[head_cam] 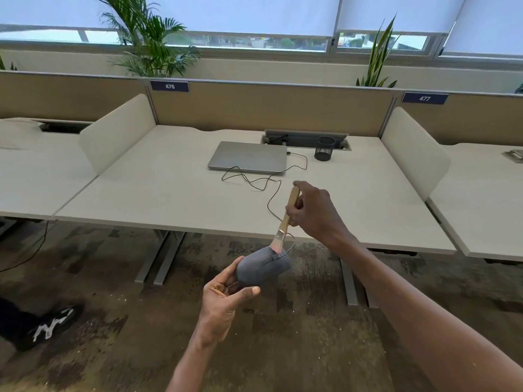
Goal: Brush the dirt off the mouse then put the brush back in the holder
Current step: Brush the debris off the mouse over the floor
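Note:
A dusty grey wired mouse point(261, 267) is held off the desk, over the carpet, by my left hand point(226, 301), which grips its rear end. My right hand point(314, 213) is closed around the wooden handle of a small paintbrush point(287, 219). The bristles point down and touch the front top of the mouse near its scroll wheel. The mouse's black cable point(271, 199) runs up over the desk edge towards the laptop. A black mesh holder point(324, 148) stands upright at the back of the desk, right of the laptop, and looks empty.
A closed silver laptop point(247, 157) lies at the desk's back centre, with an open cable hatch point(305, 138) behind it. White side dividers point(119, 131) bound the desk point(169, 199). Another person's black shoe point(48, 326) rests on the carpet at lower left.

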A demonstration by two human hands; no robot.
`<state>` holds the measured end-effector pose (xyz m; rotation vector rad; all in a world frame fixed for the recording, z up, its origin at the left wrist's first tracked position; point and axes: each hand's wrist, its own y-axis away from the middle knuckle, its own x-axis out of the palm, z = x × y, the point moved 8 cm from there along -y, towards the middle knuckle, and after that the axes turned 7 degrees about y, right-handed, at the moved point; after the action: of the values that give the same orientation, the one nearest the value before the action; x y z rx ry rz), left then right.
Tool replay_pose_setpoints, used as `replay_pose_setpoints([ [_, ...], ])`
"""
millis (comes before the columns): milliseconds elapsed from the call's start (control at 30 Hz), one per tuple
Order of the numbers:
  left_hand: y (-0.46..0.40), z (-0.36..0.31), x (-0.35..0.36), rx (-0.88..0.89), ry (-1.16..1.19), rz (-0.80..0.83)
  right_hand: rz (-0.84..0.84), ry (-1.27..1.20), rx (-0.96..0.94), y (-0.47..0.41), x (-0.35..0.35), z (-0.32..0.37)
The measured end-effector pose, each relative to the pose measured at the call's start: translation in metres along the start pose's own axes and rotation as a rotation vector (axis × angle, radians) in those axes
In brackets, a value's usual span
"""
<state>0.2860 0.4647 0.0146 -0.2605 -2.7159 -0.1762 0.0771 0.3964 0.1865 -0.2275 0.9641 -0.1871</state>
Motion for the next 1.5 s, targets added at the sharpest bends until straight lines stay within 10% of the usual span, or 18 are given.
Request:
replay_pose_setpoints([
  [1500, 0.004, -0.013, 0.002, 0.024, 0.021, -0.081, -0.215, -0.025, -0.197, 0.032, -0.040, -0.003],
])
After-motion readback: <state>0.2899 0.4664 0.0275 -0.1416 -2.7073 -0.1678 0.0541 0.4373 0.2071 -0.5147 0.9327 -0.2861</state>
